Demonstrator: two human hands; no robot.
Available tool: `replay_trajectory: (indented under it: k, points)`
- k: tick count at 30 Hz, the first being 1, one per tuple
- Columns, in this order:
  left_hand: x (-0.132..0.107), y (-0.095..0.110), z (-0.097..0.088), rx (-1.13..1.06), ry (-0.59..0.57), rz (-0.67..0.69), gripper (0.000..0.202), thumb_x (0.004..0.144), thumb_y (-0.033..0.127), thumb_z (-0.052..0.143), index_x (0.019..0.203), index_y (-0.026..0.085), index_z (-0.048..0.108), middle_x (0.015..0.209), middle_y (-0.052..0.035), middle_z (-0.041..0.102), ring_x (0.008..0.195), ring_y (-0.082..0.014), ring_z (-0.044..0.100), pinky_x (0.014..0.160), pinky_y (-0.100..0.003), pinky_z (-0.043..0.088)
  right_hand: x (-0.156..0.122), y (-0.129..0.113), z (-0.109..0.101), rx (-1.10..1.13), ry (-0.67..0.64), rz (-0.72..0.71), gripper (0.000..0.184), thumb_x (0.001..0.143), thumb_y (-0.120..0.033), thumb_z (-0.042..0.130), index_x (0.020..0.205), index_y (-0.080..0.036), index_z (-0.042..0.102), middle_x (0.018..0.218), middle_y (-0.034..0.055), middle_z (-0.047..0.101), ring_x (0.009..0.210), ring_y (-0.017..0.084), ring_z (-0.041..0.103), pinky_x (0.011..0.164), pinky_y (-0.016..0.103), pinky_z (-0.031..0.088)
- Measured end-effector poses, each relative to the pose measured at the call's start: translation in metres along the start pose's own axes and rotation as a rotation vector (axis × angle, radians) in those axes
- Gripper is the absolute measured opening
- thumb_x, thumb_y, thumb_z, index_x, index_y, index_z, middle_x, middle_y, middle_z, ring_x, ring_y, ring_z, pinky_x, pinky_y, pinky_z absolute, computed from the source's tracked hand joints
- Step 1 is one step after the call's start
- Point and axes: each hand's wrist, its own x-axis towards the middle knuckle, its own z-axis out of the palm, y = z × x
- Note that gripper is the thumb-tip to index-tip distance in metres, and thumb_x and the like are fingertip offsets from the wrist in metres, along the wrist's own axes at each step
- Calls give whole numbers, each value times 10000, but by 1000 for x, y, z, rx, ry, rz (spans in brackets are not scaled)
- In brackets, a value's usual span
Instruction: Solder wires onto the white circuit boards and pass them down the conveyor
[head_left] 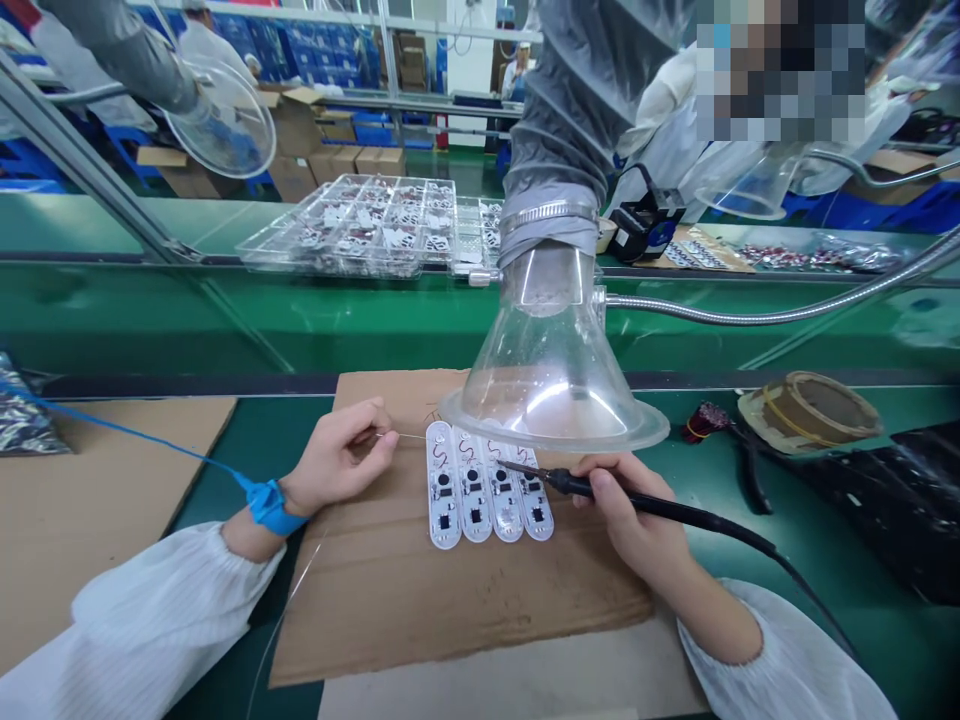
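Note:
Several white oblong circuit boards [444,510] lie side by side on a sheet of cardboard [390,590], each with black parts and a bit of red wire at the top. In my right hand [637,510] is a soldering iron [566,482], its tip over the upper part of the boards; contact cannot be made out. My left hand [349,450] pinches a thin solder wire [409,436] whose end reaches the leftmost board. The wire trails below the hand toward the front edge. A blue wrist strap [274,505] circles my left wrist.
A clear fume hood [555,370] hangs just above the boards, hiding part of their tops. Behind are trays of small parts [382,220]. At right lie a tape-bound round holder [814,408], red wires [706,422] and black bags [900,500]. Another person works opposite.

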Motion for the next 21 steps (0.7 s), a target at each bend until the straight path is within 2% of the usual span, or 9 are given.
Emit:
replay_trajectory:
  k: [4, 6, 11, 14, 21]
  points:
    - [-8, -4, -4, -13, 63, -76, 235, 991, 100, 573, 805, 222, 496, 665, 79, 374, 549, -95, 347, 533, -241, 301, -4, -3, 9, 88, 73, 40, 248, 1133, -430, 619, 1009, -253, 741, 743, -16, 727, 642, 137, 714, 624, 214, 585]
    - [-10, -5, -3, -15, 37, -70, 230, 989, 109, 578, 804, 220, 500, 664, 76, 391, 548, -96, 354, 536, -244, 305, -4, -7, 14, 73, 76, 52, 279, 1122, -462, 633, 987, -246, 747, 731, -11, 723, 621, 142, 715, 596, 219, 590]
    - [-9, -5, -1, -1, -46, -5, 229, 994, 114, 575, 805, 218, 496, 670, 65, 431, 547, -97, 372, 526, -247, 295, -3, -10, 22, 6, 13, 99, 344, 1110, -527, 626, 986, -241, 770, 790, 26, 765, 624, 171, 743, 578, 254, 618]
    - [-9, -5, -1, 11, -55, 20, 234, 988, 99, 583, 811, 221, 491, 671, 69, 413, 555, -99, 362, 529, -251, 282, -5, -5, 22, -25, -16, 124, 336, 1114, -521, 617, 1006, -246, 777, 863, 45, 792, 664, 191, 764, 601, 281, 628]
    - [-9, -3, -2, 22, -70, 53, 226, 968, 69, 592, 831, 221, 495, 685, 76, 421, 549, -88, 365, 520, -242, 278, -8, 0, 19, -118, -56, 78, 277, 1125, -456, 604, 1025, -263, 774, 824, 28, 770, 663, 188, 740, 613, 288, 597]
